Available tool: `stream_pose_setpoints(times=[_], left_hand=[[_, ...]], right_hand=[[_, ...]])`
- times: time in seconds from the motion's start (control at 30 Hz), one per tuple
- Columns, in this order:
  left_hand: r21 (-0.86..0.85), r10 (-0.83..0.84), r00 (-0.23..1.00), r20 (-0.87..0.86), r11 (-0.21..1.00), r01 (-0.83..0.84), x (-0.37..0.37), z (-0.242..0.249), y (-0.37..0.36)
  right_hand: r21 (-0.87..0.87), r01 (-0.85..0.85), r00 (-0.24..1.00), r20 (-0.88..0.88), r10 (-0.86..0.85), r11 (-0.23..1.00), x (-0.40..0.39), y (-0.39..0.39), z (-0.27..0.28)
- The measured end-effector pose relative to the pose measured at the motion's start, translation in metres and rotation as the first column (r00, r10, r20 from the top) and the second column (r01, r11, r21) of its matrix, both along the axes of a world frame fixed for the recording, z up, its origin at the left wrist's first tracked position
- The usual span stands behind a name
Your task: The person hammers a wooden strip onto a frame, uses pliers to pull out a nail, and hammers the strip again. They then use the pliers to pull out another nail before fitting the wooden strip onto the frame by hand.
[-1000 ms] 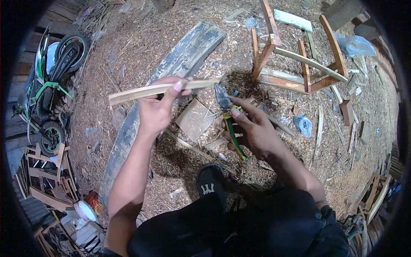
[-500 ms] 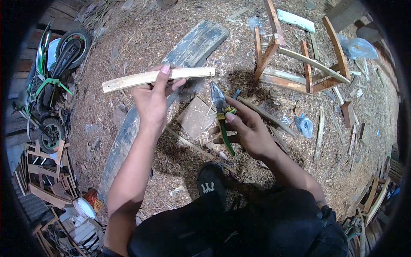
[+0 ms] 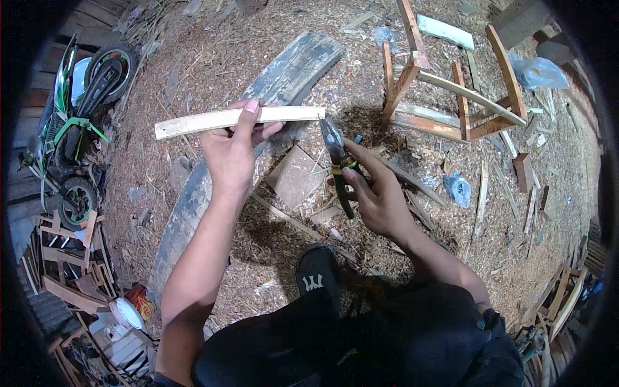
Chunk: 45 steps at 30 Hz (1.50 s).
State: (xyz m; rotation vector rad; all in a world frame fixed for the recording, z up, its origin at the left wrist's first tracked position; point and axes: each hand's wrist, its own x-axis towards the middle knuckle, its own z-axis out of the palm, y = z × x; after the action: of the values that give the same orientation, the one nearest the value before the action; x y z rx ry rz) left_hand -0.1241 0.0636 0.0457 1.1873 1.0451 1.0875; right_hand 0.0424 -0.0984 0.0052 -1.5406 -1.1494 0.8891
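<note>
Apparently, pliers (image 3: 334, 151) against one end of a wooden strip (image 3: 209, 121).

The wood strip (image 3: 184, 123) is pale cream; the pliers (image 3: 334, 149) show dark grey metal and green handles with yellow. The plank (image 3: 293, 68) is blue-grey with patchy, whitish wear. The wooden frame (image 3: 429, 128) is orange-brown, the shoe (image 3: 317, 267) black with white marks, the motorbike (image 3: 72, 127) green and black.
</note>
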Motion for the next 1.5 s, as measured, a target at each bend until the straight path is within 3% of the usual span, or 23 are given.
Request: stream_pose_setpoints(times=[0.07,0.13,0.23,0.37,0.43,0.47,0.53,0.67,0.73,0.83,0.97,1.03,1.07,1.13,1.27,1.33,1.37,1.43,1.5], left_hand=[[-0.002,0.0,1.0,-0.005,1.0,0.0,0.0,0.0,-0.001],[-0.005,0.0,1.0,-0.01,1.0,0.0,-0.001,0.0,-0.001],[-0.007,-0.014,1.0,0.01,1.0,0.014,-0.003,-0.002,0.001],[0.022,-0.018,1.0,-0.025,1.0,0.018,0.001,0.001,-0.002],[0.029,-0.035,0.999,-0.028,0.999,0.036,0.002,0.002,-0.004],[0.036,-0.036,0.999,-0.028,0.999,0.037,0.003,0.002,-0.004],[0.045,-0.037,0.999,-0.028,0.998,0.038,0.003,0.003,-0.004],[0.071,-0.077,0.995,-0.062,0.994,0.082,0.003,0.003,-0.004],[0.074,-0.078,0.995,-0.067,0.994,0.083,0.002,0.003,-0.003],[0.054,-0.052,0.998,-0.04,0.997,0.054,0.001,0.002,-0.003],[-0.003,0.008,0.999,-0.046,1.0,-0.008,0.001,0.004,-0.003],[-0.016,0.022,0.999,-0.046,1.0,-0.022,0.001,0.004,-0.003],[-0.02,0.019,0.999,-0.041,1.0,-0.02,0.0,0.003,-0.002],[-0.025,0.016,0.999,-0.036,1.0,-0.017,0.0,0.002,-0.002],[-0.014,0.038,0.999,-0.027,0.999,-0.039,0.001,0.004,-0.002],[0.0,0.04,0.999,-0.036,0.999,-0.04,0.001,0.004,-0.002],[0.006,0.029,0.999,-0.035,1.0,-0.029,0.001,0.004,-0.002],[0.013,0.019,0.999,-0.035,1.0,-0.019,0.0,0.003,-0.002],[0.023,0.015,0.999,-0.035,1.0,-0.014,0.001,0.003,-0.002]], right_hand=[[0.025,-0.003,0.999,0.048,0.002,1.0,0.001,0.0,0.003],[-0.072,-0.07,0.996,-0.059,0.066,0.995,0.002,0.001,0.009],[-0.126,-0.058,0.997,-0.062,0.05,0.99,0.001,0.0,0.01],[-0.104,-0.071,0.997,-0.037,0.067,0.992,0.001,0.001,0.011],[-0.227,-0.08,0.973,-0.229,0.027,0.971,0.001,0.003,0.016],[-0.227,-0.08,0.973,-0.23,0.027,0.971,0.0,0.002,0.014],[-0.051,-0.031,1.0,-0.003,0.031,0.998,-0.001,0.001,0.01],[-0.185,-0.053,0.997,-0.057,0.043,0.981,-0.002,0.001,0.017],[-0.228,-0.082,0.976,-0.215,0.032,0.97,-0.002,0.002,0.018],[-0.101,-0.073,0.989,-0.139,0.059,0.992,-0.003,0.001,0.008],[-0.187,-0.099,0.988,-0.138,0.074,0.977,-0.001,0.001,0.016],[-0.071,-0.087,0.996,-0.036,0.085,0.994,-0.001,0.0,0.008],[-0.071,-0.088,0.996,-0.036,0.085,0.994,-0.002,-0.001,0.007],[-0.123,-0.104,0.974,-0.212,0.076,0.987,-0.002,-0.001,0.004],[-0.112,-0.052,0.984,-0.176,0.031,0.992,-0.001,-0.002,0.002],[-0.069,-0.043,0.998,-0.055,0.039,0.997,0.001,-0.003,-0.007],[-0.07,-0.042,0.998,-0.055,0.039,0.997,0.001,-0.003,-0.007],[-0.06,-0.061,0.973,-0.225,0.046,0.996,-0.002,-0.003,-0.007],[-0.068,-0.061,0.988,-0.146,0.051,0.996,-0.002,-0.003,-0.001]])
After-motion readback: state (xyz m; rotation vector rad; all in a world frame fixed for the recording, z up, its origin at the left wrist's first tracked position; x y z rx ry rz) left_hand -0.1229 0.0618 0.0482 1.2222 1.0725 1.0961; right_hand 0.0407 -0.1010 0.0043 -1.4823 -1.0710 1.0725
